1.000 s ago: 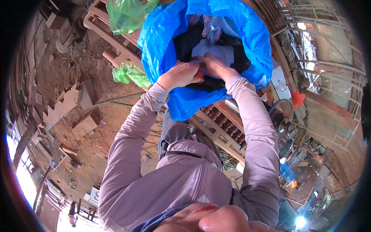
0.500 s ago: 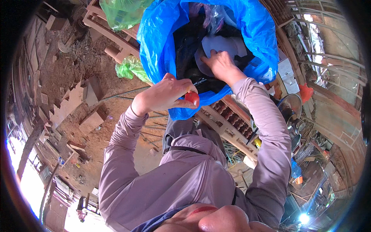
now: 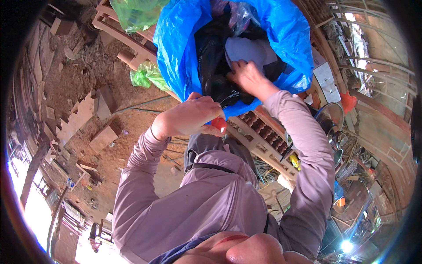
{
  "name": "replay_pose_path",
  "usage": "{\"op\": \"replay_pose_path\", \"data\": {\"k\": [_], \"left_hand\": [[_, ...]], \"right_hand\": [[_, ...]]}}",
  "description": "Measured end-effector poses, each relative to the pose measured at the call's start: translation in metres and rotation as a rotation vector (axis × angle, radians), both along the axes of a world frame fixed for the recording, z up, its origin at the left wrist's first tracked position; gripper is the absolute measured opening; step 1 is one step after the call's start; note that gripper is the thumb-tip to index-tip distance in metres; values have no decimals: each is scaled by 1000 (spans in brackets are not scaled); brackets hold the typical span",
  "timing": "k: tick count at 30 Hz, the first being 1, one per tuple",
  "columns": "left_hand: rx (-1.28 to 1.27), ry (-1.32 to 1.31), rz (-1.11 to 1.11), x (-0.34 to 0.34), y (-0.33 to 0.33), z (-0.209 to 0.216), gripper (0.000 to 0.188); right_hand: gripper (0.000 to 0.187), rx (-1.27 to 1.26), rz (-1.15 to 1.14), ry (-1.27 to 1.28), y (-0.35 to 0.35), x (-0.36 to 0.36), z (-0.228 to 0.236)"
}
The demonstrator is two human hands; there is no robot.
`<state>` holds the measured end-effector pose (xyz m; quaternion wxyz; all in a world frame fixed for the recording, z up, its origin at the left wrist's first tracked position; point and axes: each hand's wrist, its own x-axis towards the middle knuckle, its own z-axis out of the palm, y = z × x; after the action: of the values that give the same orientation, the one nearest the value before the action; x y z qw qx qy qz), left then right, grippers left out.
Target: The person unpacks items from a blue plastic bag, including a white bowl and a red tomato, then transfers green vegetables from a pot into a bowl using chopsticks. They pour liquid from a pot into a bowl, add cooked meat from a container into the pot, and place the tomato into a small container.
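Observation:
A blue plastic bag (image 3: pixel 176 48) stands with its mouth spread, a black plastic liner (image 3: pixel 210 57) inside it. Several thin, pale rounded sheets (image 3: pixel 246 50) lie within. My right hand (image 3: pixel 249 78) reaches into the bag, its fingers bent together at the lower edge of those sheets and against the black plastic; what lies under the fingertips is hidden. At the bag's near left rim, my left hand (image 3: pixel 189 115) is closed around a small red object (image 3: pixel 219 125), whose rounded end shows between thumb and fingers. Its exact kind is not visible.
Green plastic bags (image 3: pixel 140 13) (image 3: pixel 149 75) lie left of the blue bag. Carved wooden pieces (image 3: pixel 261 132) stand below it. On the right are a white box (image 3: pixel 326 81), a red plastic piece (image 3: pixel 348 102) and a round metal lid (image 3: pixel 330 116). Wood offcuts (image 3: pixel 105 135) litter the dirt floor.
My right hand has drawn slightly back toward me, and the fanned pale sheets have shifted closer together. My left hand has dipped slightly lower, still holding the red object.

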<state>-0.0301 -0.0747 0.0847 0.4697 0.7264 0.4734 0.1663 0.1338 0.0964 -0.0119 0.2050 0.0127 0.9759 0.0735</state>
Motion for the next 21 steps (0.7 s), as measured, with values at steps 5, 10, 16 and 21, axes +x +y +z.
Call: {"op": "replay_pose_path", "data": {"k": [5, 10, 16, 21], "left_hand": [[20, -49, 13, 10, -4, -8, 41], [34, -130, 17, 20, -1, -5, 41], [68, -184, 14, 17, 1, -1, 41], [65, -331, -31, 7, -1, 4, 44]], "right_hand": [[14, 39, 20, 249, 30, 11, 33], [9, 74, -35, 307, 49, 5, 70], [7, 54, -95, 391, 55, 1, 73], [9, 65, -84, 326, 43, -2, 69]]}}
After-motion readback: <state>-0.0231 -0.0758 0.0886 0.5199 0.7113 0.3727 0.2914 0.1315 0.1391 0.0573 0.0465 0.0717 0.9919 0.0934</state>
